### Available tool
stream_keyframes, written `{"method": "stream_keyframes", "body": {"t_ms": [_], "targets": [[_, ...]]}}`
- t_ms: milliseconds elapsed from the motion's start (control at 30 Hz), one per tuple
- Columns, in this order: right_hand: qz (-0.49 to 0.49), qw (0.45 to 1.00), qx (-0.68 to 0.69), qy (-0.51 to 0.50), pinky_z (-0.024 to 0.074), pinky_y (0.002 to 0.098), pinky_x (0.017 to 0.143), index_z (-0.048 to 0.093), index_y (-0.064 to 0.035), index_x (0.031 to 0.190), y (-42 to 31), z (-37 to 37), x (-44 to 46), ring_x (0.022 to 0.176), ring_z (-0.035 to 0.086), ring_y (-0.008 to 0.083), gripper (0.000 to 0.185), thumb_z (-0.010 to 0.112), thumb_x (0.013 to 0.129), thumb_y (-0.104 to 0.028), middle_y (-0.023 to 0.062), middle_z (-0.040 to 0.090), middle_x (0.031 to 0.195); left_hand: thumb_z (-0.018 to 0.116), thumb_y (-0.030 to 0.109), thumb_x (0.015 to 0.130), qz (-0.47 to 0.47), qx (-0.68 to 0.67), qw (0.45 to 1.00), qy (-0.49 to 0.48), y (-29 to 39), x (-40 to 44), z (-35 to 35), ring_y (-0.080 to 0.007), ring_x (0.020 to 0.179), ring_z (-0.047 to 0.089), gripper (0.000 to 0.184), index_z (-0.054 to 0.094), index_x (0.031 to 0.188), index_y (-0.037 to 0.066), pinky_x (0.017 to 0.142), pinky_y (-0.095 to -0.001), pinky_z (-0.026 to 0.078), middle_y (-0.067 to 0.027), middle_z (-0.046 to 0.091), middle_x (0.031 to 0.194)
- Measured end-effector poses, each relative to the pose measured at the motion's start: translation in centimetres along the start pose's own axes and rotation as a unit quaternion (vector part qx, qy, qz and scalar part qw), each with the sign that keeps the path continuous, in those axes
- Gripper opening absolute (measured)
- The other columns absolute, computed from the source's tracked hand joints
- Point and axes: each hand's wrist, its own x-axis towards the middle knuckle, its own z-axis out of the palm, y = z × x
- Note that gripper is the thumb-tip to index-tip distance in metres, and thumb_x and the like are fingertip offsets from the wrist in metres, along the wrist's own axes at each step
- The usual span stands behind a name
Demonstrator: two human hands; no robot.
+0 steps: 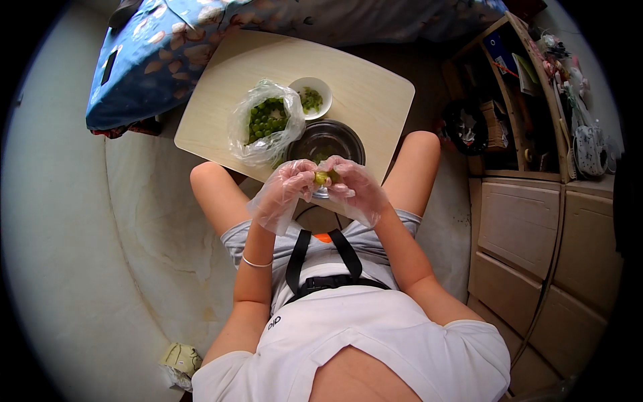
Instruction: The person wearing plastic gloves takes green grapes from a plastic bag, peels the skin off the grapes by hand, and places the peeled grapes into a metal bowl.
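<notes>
Both my hands wear clear plastic gloves and meet over the near edge of the small table. My left hand (289,187) is closed, with its fingertips pinching one side of a green grape (322,178). From the other side my right hand (353,187) grips the same grape, its fingers bent around it. Just beyond them stands a dark-looking metal bowl (357,139). A clear plastic bag (293,107) of green grapes (266,122) lies open at its left. Behind the metal bowl, a white bowl (324,88) contains small green pieces.
The pale table (375,80) stands between my knees. A bed with a blue floral cover (161,67) borders its far side. At the right are a wooden shelf (512,87) and cabinet drawers (519,214). A pale green packet (181,360) sits on the floor at lower left.
</notes>
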Motion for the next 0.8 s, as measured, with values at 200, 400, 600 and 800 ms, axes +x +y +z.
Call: {"method": "stream_keyframes", "body": {"t_ms": [200,400,600,800], "targets": [[-0.026,0.997,-0.073,-0.015,0.0394,0.0162,0.051,0.057,-0.0064,0.100,-0.2,0.0,0.5,0.061,0.048,0.0059,0.015,0.065,0.089,-0.013,0.0047,0.059,0.087,0.061,0.014,0.089,0.010,-0.004,1.000,0.001,0.0,-0.2,0.2,-0.0083,0.065,0.055,0.012,0.063,0.088,0.003,0.058,-0.0209,0.045,-0.0019,0.061,0.076],[-0.012,0.998,-0.059,0.015,0.0436,0.0172,0.054,0.057,-0.0062,0.103,-0.3,-0.8,0.7,0.065,0.052,0.0079,0.017,0.064,0.089,-0.012,0.0089,0.061,0.092,0.062,0.014,0.087,0.002,0.005,0.999,0.032,-0.4,0.0,-0.5,-0.0085,0.064,0.055,0.012,0.063,0.091,0.002,0.057,-0.0213,0.045,-0.0018,0.061,0.075],[-0.031,0.998,-0.030,0.053,0.0431,0.0168,0.053,0.057,-0.0063,0.105,-0.5,-1.8,0.2,0.067,0.053,0.0088,0.016,0.061,0.091,-0.011,0.0147,0.064,0.099,0.061,0.016,0.090,0.025,-0.020,0.999,0.030,-0.3,0.1,-1.3,-0.0075,0.064,0.054,0.015,0.064,0.094,0.003,0.059,-0.0202,0.044,-0.0012,0.060,0.075],[-0.030,0.980,-0.154,0.127,0.0491,0.0212,0.070,0.055,-0.0046,0.110,-0.8,-2.1,0.4,0.079,0.058,0.0111,0.021,0.062,0.092,-0.012,0.0160,0.063,0.108,0.059,0.019,0.095,0.089,0.130,0.974,0.160,1.7,2.8,-1.7,-0.0049,0.068,0.054,0.021,0.066,0.099,0.000,0.060,-0.0203,0.043,-0.0004,0.060,0.077]]}}
